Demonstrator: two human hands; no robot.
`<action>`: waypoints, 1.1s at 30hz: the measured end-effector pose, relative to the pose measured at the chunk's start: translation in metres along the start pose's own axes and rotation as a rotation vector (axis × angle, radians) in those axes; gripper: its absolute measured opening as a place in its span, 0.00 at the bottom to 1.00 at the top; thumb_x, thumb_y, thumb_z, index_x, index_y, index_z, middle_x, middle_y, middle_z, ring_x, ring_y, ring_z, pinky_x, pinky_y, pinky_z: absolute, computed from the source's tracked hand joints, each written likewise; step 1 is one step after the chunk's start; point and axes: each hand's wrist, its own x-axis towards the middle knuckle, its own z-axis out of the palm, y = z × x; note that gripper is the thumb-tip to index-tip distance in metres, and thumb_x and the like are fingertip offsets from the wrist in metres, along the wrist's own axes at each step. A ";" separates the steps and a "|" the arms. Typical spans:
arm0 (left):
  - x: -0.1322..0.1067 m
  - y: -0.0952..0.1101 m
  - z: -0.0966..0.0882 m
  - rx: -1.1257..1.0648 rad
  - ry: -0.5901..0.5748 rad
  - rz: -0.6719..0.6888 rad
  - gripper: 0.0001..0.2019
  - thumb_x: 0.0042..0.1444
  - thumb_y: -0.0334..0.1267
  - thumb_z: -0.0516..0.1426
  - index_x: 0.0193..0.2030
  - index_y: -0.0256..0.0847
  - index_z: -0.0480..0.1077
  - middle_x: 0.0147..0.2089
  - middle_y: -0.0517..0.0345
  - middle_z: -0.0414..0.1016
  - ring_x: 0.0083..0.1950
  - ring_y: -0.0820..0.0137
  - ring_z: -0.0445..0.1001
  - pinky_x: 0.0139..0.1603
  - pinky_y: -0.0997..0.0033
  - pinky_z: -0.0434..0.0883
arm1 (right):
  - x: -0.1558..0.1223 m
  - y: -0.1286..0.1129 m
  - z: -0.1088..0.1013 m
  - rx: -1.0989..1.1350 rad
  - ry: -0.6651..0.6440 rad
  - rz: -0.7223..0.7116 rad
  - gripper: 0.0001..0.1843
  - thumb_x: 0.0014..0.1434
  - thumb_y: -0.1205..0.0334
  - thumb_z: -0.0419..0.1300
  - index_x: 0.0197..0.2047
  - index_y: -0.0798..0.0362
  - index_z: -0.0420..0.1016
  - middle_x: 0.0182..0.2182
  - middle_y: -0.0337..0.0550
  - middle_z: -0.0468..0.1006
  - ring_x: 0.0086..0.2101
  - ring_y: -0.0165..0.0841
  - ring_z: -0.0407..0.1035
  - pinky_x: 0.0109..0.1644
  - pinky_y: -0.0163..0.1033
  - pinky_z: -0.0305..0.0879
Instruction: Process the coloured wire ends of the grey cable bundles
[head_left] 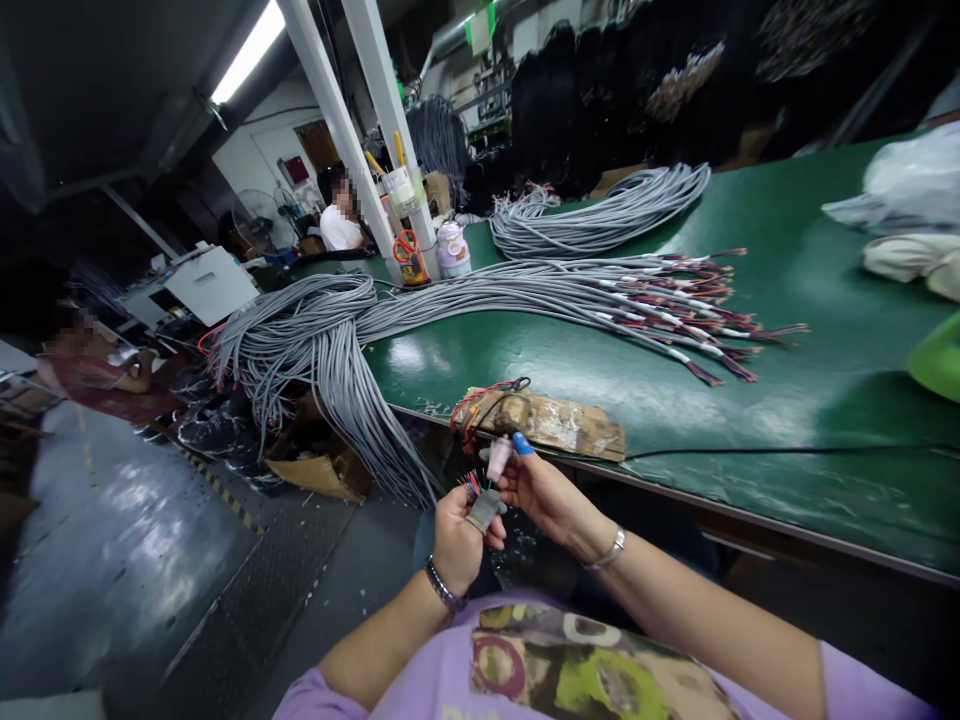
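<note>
Our left hand (459, 540) clamped on a flat grey connector-like piece (483, 511) at six o'clock, multicoloured wires (472, 485) fanning, right hand (544, 495) alongside, grip unclear, wooden board (574, 428) at four, grey cables (289, 325) at nine.

Green table (825, 400) beyond and right of fingers (531, 466), glossy, catching light. White posts (387, 100) rise beyond fingers, leaning in view. Grey floor (142, 560) left of fingers, yellow-black tape (223, 491) on it. Lit tube (249, 50) high, left of fingers, under dark ceiling (112, 80). White wall (244, 165) far behind, left of fingers.
</note>
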 end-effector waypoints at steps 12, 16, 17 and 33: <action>-0.012 0.018 0.000 -0.092 -0.036 -0.110 0.19 0.47 0.52 0.61 0.24 0.35 0.69 0.13 0.62 0.66 0.11 0.80 0.58 0.11 0.80 0.54 | -0.008 -0.006 0.002 -0.114 -0.075 0.011 0.15 0.52 0.50 0.64 0.31 0.55 0.74 0.23 0.38 0.71 0.24 0.26 0.63 0.28 0.31 0.63; -0.008 0.027 0.005 -0.164 -0.087 -0.207 0.19 0.43 0.51 0.62 0.22 0.35 0.69 0.11 0.62 0.64 0.10 0.80 0.56 0.10 0.80 0.50 | -0.008 -0.004 0.000 -0.110 -0.033 -0.005 0.19 0.49 0.46 0.65 0.30 0.55 0.73 0.23 0.37 0.70 0.23 0.25 0.62 0.27 0.31 0.63; -0.008 0.028 0.006 -0.175 -0.090 -0.224 0.19 0.42 0.51 0.63 0.22 0.35 0.69 0.11 0.62 0.64 0.09 0.80 0.55 0.10 0.80 0.50 | -0.007 -0.004 0.000 -0.103 -0.030 0.000 0.19 0.49 0.45 0.65 0.30 0.55 0.73 0.23 0.37 0.70 0.23 0.25 0.62 0.27 0.30 0.63; 0.000 0.022 0.003 -0.278 -0.109 -0.287 0.17 0.40 0.48 0.63 0.23 0.36 0.66 0.12 0.63 0.64 0.09 0.81 0.55 0.10 0.79 0.48 | -0.007 -0.008 0.006 -0.035 -0.019 -0.005 0.14 0.50 0.51 0.66 0.32 0.54 0.76 0.23 0.37 0.71 0.24 0.25 0.62 0.29 0.31 0.64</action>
